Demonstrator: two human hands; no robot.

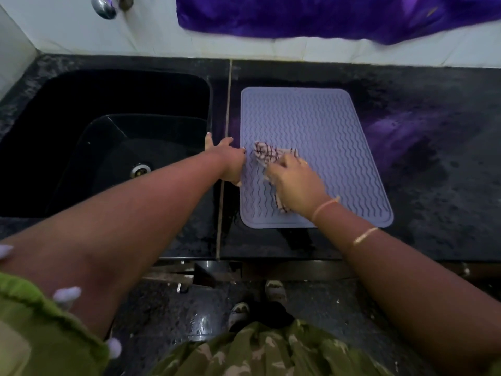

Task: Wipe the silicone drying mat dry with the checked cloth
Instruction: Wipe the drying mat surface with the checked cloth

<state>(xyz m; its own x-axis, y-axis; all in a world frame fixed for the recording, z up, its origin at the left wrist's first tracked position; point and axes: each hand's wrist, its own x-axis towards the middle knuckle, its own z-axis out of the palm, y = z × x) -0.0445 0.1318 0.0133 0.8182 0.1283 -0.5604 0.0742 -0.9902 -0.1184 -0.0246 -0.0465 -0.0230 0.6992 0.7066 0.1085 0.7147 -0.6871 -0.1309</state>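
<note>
A pale lilac silicone drying mat [325, 126] with wavy ridges lies flat on the black counter, right of the sink. My right hand [296, 183] presses a crumpled white-and-dark-red checked cloth [267, 154] onto the mat's near-left part, its fingers curled over the cloth. Cloth shows beyond the fingertips and below the palm. My left hand [227, 161] lies on the counter at the mat's left edge, fingers spread, fingertips touching that edge.
A deep black sink [108, 137] with a metal drain [139, 169] lies to the left. The speckled black counter [433, 158] runs right of the mat. A purple towel [325, 14] hangs on the white wall behind, and a tap [105, 5] sits above the sink.
</note>
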